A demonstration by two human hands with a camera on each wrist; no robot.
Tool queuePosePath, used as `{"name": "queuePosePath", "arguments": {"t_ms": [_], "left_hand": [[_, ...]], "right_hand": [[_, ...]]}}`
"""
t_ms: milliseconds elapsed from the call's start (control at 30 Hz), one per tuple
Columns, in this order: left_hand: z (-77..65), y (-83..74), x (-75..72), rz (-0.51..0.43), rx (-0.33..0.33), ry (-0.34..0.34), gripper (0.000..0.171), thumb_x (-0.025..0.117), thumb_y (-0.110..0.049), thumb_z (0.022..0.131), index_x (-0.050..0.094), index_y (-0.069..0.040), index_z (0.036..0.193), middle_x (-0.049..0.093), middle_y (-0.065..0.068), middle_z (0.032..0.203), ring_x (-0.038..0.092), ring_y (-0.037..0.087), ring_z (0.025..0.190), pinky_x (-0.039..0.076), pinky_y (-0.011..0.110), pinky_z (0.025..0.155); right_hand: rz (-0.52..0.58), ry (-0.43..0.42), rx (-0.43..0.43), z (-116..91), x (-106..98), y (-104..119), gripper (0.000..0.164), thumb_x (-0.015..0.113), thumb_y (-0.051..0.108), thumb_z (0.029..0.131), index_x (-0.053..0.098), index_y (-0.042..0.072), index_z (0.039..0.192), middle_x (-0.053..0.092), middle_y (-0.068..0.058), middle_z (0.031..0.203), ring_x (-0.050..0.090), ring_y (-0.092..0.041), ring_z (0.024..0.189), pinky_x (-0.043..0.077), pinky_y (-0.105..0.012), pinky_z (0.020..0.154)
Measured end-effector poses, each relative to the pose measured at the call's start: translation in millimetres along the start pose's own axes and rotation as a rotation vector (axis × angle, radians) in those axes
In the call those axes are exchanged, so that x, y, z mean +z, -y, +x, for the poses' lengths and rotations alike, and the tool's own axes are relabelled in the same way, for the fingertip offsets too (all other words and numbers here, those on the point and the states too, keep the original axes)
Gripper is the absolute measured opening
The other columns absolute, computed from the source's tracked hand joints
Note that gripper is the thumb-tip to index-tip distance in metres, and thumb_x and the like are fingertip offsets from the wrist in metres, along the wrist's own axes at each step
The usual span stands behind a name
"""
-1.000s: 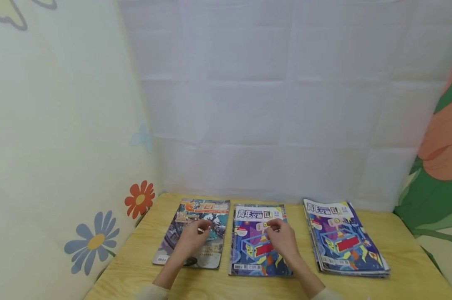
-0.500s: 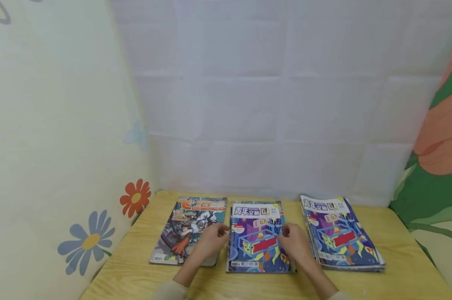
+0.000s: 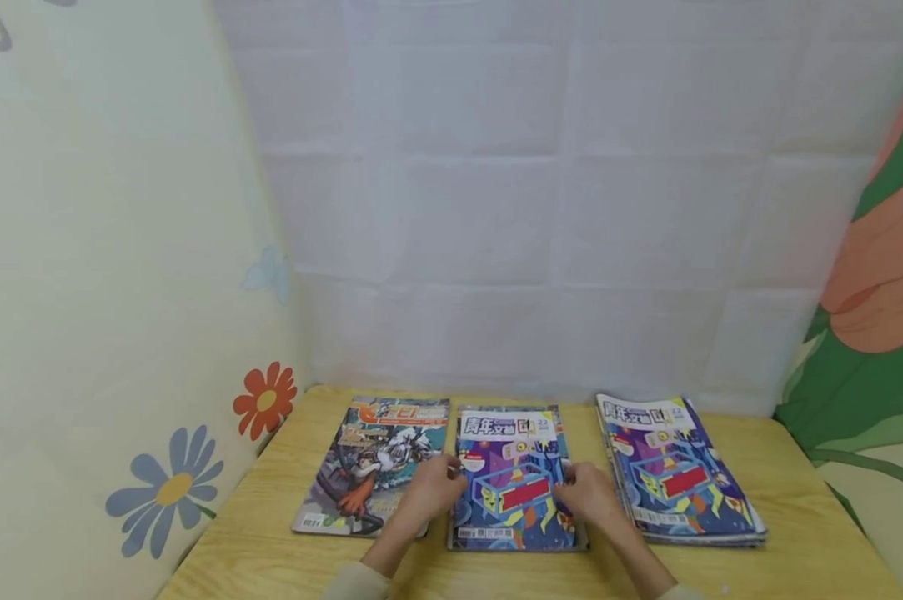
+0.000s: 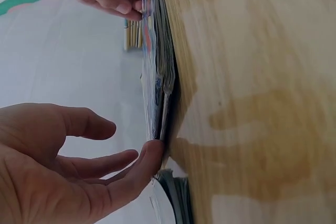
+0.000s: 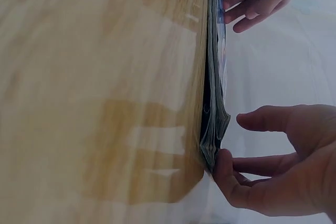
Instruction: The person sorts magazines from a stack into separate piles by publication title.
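A small pile of magazines, topped by one with a purple-blue cover (image 3: 511,467), lies flat on the table between my hands. A grey cover edge shows from beneath it. My left hand (image 3: 431,487) is at its left edge; in the left wrist view a fingertip (image 4: 153,150) touches the pile's side while the thumb stays apart. At the opposite edge is my right hand (image 3: 588,493). Its fingertip (image 5: 224,162) meets the pages' side in the right wrist view, the thumb raised away from the cover. Neither hand grips the pile.
To the left lies a magazine with a figure on its cover (image 3: 368,475). A thicker, slightly uneven stack of magazines (image 3: 679,475) stands on the right, with the same purple cover on top. The wooden table (image 3: 271,575) meets a white cloth backdrop (image 3: 436,217).
From over the left magazine and the middle pile, both hands have moved rightward and down to the middle pile's two sides. The magazines keep their arrangement; the view has shifted slightly.
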State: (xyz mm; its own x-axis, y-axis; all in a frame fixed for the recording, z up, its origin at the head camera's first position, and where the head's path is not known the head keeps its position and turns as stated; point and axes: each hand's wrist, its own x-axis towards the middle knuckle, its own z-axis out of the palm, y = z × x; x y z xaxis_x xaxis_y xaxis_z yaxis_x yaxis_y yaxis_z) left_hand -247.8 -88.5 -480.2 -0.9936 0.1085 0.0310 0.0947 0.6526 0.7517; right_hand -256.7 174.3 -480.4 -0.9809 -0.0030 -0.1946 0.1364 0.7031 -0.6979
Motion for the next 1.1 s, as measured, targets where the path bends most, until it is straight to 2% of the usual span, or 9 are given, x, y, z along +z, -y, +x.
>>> {"name": "queuePosePath", "arguments": {"t_ms": [133,200,300,433,700,800,967,1100], "left_hand": [[-0.3,0.0,1.2,-0.017,-0.003,-0.022,0.039,0.063,-0.007,0.084,0.064,0.013,0.118,0.07,0.017,0.097,0.063,0.021,0.076,0.054,0.036,0.062],[0.3,-0.6,1.1,-0.04,-0.027,-0.026,0.04,0.063,-0.008,0.084,0.064,0.012,0.119,0.07,0.017,0.098,0.064,0.023,0.078,0.055,0.037,0.064],[1.8,0.2,1.4,-0.078,-0.069,-0.031,0.041,0.063,-0.008,0.084,0.062,0.011,0.121,0.069,0.016,0.098,0.065,0.024,0.081,0.055,0.037,0.065],[5.0,3.4,2.5,-0.16,-0.129,-0.038,0.042,0.063,-0.007,0.086,0.061,0.012,0.124,0.067,0.013,0.097,0.062,0.022,0.077,0.052,0.034,0.059],[8.2,3.1,4.2,-0.282,-0.171,-0.025,0.035,0.064,-0.001,0.087,0.066,0.009,0.12,0.062,0.01,0.092,0.058,0.021,0.073,0.05,0.031,0.059],[9.4,2.5,5.3,-0.364,-0.187,-0.031,0.035,0.065,0.0,0.086,0.064,0.008,0.12,0.062,0.011,0.095,0.06,0.022,0.078,0.055,0.033,0.063],[12.0,2.3,5.0,-0.59,-0.235,0.002,0.049,0.068,0.001,0.087,0.055,0.011,0.133,0.062,0.018,0.108,0.066,0.026,0.089,0.059,0.039,0.076],[13.9,4.4,4.0,-0.666,-0.256,0.049,0.058,0.07,-0.002,0.088,0.049,0.012,0.14,0.06,0.023,0.121,0.065,0.029,0.099,0.058,0.043,0.083]], "right_hand": [[0.016,-0.047,-0.064,1.0,0.9,-4.5,0.04,0.076,0.008,0.083,0.066,-0.017,0.112,0.069,-0.021,0.1,0.064,-0.029,0.088,0.057,-0.045,0.079],[0.049,-0.061,-0.075,2.8,0.9,-7.1,0.039,0.076,0.007,0.082,0.066,-0.018,0.111,0.069,-0.023,0.101,0.065,-0.03,0.09,0.056,-0.046,0.08],[0.133,-0.047,-0.055,5.9,0.3,-9.6,0.039,0.075,0.004,0.084,0.064,-0.019,0.113,0.068,-0.024,0.101,0.066,-0.03,0.088,0.058,-0.043,0.076],[0.232,-0.015,0.001,10.6,-0.3,-12.2,0.039,0.074,0.001,0.085,0.062,-0.019,0.115,0.067,-0.021,0.097,0.066,-0.025,0.08,0.058,-0.035,0.066],[0.237,0.0,0.032,13.4,-2.7,-13.4,0.04,0.073,-0.002,0.084,0.061,-0.019,0.118,0.066,-0.018,0.096,0.063,-0.021,0.074,0.055,-0.03,0.062],[0.254,-0.003,0.046,13.1,-2.7,-11.8,0.04,0.072,-0.003,0.083,0.062,-0.017,0.118,0.066,-0.016,0.095,0.063,-0.022,0.076,0.055,-0.031,0.063],[0.265,0.001,0.056,11.9,-3.1,-7.7,0.035,0.071,-0.002,0.084,0.063,-0.012,0.117,0.066,-0.014,0.095,0.064,-0.024,0.082,0.056,-0.035,0.069],[0.282,-0.002,0.037,10.7,-3.7,-6.6,0.033,0.071,-0.001,0.086,0.064,-0.01,0.117,0.066,-0.013,0.097,0.064,-0.025,0.084,0.057,-0.037,0.07]]}}
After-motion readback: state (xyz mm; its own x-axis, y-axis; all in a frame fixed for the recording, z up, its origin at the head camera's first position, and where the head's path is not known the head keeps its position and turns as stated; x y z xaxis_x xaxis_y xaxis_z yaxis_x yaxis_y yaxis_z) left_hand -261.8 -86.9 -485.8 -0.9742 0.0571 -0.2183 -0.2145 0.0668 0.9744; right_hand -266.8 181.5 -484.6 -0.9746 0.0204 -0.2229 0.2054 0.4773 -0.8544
